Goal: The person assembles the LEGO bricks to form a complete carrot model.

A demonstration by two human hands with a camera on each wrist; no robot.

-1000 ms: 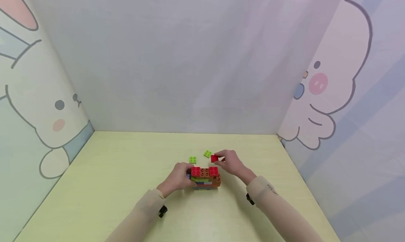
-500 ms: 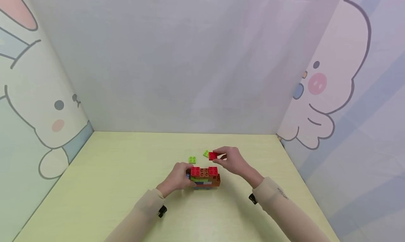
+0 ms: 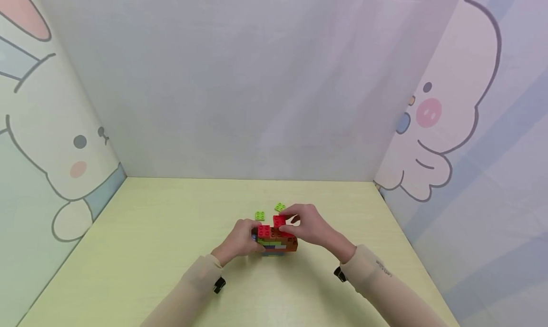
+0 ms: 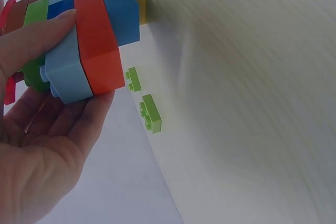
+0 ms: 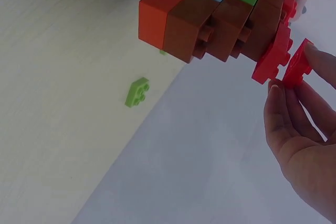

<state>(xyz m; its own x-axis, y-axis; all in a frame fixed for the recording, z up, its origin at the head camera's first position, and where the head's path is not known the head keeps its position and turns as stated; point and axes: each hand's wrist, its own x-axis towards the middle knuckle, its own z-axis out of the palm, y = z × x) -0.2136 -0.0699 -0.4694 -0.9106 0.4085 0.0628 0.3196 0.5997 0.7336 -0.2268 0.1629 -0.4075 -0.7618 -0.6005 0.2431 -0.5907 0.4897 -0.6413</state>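
A block structure of building bricks (image 3: 274,246) stacks orange-red, blue, green and brown layers. Its left end is gripped by my left hand (image 3: 238,240), with the thumb on the near face and the other fingers behind. Between thumb and fingers, my right hand (image 3: 312,225) pinches a small flat red brick (image 3: 279,220) just above the structure's top. In the right wrist view this red brick (image 5: 297,69) is tilted, a narrow gap from another red brick (image 5: 274,56) seated on top. One more red brick (image 3: 264,231) sits at the top left; the right one is partly hidden by my fingers.
Two flat light-green bricks lie on the table behind the structure: a left one (image 3: 259,216) and a right one (image 3: 280,206), close to my right fingers. The pale yellow table (image 3: 180,208) meets a white backdrop (image 3: 248,103) at its far edge.
My right hand has brought the red brick left and then down, from beyond the structure to just over its top. The left hand keeps its grip in the same place.
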